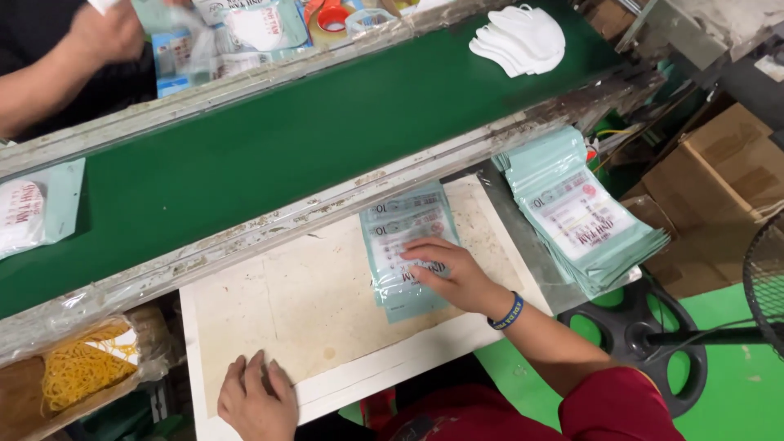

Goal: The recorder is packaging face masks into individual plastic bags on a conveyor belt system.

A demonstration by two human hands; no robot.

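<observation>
My right hand (447, 271) lies flat on a small pile of pale green plastic pouches (404, 224) on a beige work board (327, 302), fingers spread over the top pouch. A blue band circles that wrist. My left hand (255, 400) rests palm down on the board's near edge, fingers slightly apart, holding nothing. A taller stack of the same pouches (584, 216) sits on a grey shelf to the right of the board. Several white face masks (521, 38) ride stacked on the green conveyor belt (269, 155) beyond the board.
Another person's arm (61, 61) works across the belt at top left, among filled pouches. A filled pouch (28, 214) lies on the belt's left end. A bag of yellow rubber bands (82, 367) sits at lower left. Cardboard boxes (719, 180) and a fan base (645, 335) stand right.
</observation>
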